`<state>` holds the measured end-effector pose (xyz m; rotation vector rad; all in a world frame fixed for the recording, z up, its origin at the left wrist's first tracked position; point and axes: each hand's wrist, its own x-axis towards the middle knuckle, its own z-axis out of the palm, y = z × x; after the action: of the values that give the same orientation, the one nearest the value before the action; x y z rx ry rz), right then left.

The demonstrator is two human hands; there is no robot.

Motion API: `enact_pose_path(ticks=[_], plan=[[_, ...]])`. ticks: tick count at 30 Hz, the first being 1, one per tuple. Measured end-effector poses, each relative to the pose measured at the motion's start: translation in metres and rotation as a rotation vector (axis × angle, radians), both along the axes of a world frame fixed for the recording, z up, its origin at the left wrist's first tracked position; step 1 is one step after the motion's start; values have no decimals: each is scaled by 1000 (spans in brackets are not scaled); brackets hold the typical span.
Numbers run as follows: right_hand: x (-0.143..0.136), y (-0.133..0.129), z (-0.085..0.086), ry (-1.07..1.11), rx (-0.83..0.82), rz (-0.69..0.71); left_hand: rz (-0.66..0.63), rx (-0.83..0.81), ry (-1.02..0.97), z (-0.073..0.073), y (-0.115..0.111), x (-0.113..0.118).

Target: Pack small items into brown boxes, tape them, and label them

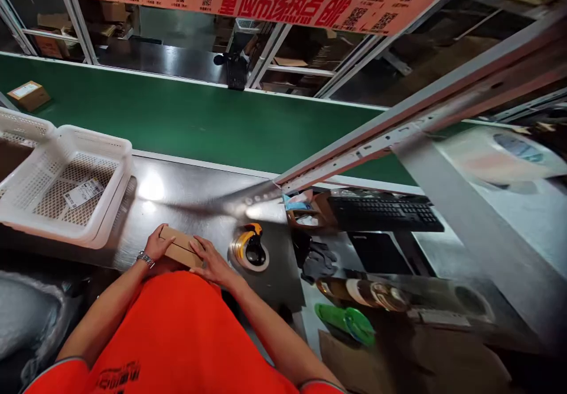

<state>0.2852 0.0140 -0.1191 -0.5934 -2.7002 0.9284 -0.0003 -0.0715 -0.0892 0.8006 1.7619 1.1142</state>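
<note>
A small brown cardboard box (pixel 181 246) is held close to my body, above the near edge of the metal table (pixel 177 190). My left hand (pixel 156 245) grips its left end, fingers closed round it. At the other end, my right hand (pixel 213 261) has its thumb and fingers pressed to the box. Part of the box's lower side is hidden by my red shirt and hands. A yellow and black tape dispenser (pixel 252 246) with a roll of tape lies on the table to the right of my right hand.
A white plastic basket (pixel 119 146) with a label slip (pixel 83 193) inside stands at left. Beyond the table runs a green conveyor belt (pixel 199 125) carrying a carton (pixel 29 95). A slanted metal post (pixel 345 158), keyboard (pixel 385 212) and green bottle (pixel 345 322) are to the right.
</note>
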Motion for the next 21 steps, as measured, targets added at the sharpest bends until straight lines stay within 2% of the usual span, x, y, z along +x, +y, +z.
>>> enact_pose_path(ticks=[8,12,15,17,20,21], plan=[[-15,-10,2,-9,7,-53,-34,-84,117,17,-3,-5],[-24,-10,2,-42,-40,-115,-55,-153,195,16,3,-11],[-17,-12,6,-27,-71,-194,-104,-196,244,9,8,-17],[-2,-12,8,-27,-72,-402,-145,-192,273,2,14,-22],[29,-9,9,-84,-10,-908,-198,-170,291,-4,31,-27],[38,-6,8,-109,8,-1030,-214,-168,292,-3,39,-27]])
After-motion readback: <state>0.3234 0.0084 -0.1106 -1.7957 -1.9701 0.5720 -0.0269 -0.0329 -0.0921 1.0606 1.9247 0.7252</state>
